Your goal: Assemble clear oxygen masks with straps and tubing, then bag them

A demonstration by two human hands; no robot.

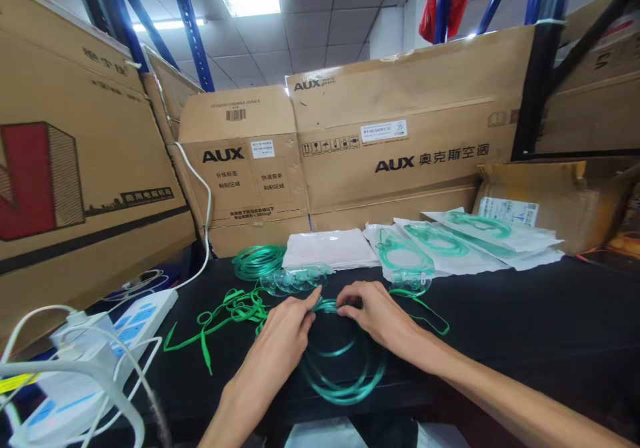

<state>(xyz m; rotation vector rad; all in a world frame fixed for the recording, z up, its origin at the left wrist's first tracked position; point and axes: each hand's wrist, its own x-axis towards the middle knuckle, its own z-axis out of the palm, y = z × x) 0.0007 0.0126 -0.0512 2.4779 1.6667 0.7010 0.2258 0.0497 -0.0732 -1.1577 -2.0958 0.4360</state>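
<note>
Both the left hand [287, 341] and the right hand [375, 315] are pinching the top of a green tubing coil [343, 368] lying on the black tabletop [525, 321], and its loops are likely risking tangling with the loose green straps [225, 311] just beside it.

1. The tubing [345, 375] was translucent green plastic, smooth and glossy.
2. The straps [225, 315] were opaque green, flat and matt, like rubbery elastic.
3. The masks [295, 279] were clear, shiny plastic.
4. The pouches [450, 241] were white paper-like sheet with a glossy clear film.
5. The table [525, 315] was black and matt.
6. The boxes [400, 135] were brown corrugated cardboard, matt and creased, with white paper labels.
7. The power strip [125, 328] was smooth white plastic.
8. The rack posts [190, 28] were blue painted metal.
</note>
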